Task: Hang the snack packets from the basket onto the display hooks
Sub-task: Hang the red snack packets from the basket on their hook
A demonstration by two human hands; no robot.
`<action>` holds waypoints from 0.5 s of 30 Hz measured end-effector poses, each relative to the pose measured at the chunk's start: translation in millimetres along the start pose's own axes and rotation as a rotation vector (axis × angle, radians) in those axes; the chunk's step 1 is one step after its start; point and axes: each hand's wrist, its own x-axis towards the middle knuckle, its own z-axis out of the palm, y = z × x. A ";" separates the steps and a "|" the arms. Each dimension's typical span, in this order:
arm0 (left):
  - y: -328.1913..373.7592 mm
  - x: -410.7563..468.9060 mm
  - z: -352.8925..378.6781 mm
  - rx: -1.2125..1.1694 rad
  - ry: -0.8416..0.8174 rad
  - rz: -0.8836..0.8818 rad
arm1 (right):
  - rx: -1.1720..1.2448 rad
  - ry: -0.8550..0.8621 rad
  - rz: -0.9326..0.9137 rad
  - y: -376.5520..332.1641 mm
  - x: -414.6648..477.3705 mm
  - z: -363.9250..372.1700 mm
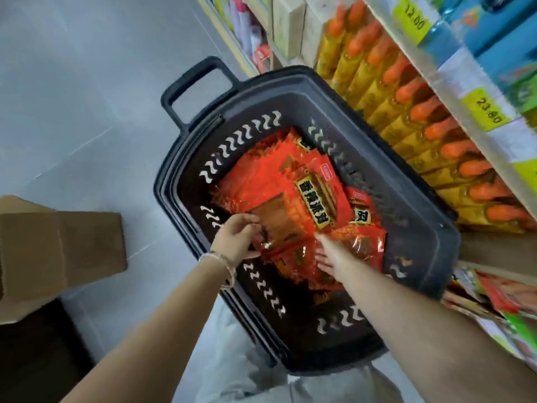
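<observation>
Snack packets (290, 193) — red, glossy, crinkled foil with a yellow-and-black label — lie heaped in the dark plastic basket (290, 91) on the floor (72, 97) beside the shelves (453, 82). The heap looks large, so the hanging seems barely begun, and no hooks show. Of the hands, the left hand (238, 237) pinches a bundle's edge; the right hand (328, 257) is slid among packets — I cannot tell its grip.

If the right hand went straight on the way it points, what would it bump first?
The red snack packets: the right hand points into their pile in the basket, and its fingers look tucked among them.
</observation>
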 end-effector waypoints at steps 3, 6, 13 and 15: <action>14.3 34.0 -8.0 0.143 -0.026 0.075 | 0.247 0.072 0.102 -11.2 13.3 31.4; 23.9 59.9 -15.7 0.201 -0.107 0.085 | 0.384 0.136 0.090 -21.4 25.3 61.0; 28.4 88.9 -39.2 0.301 -0.222 0.077 | 0.631 0.362 -0.017 -6.2 23.5 77.4; 30.6 92.7 -44.2 0.340 -0.248 0.068 | 0.604 0.541 -0.092 6.3 9.7 69.6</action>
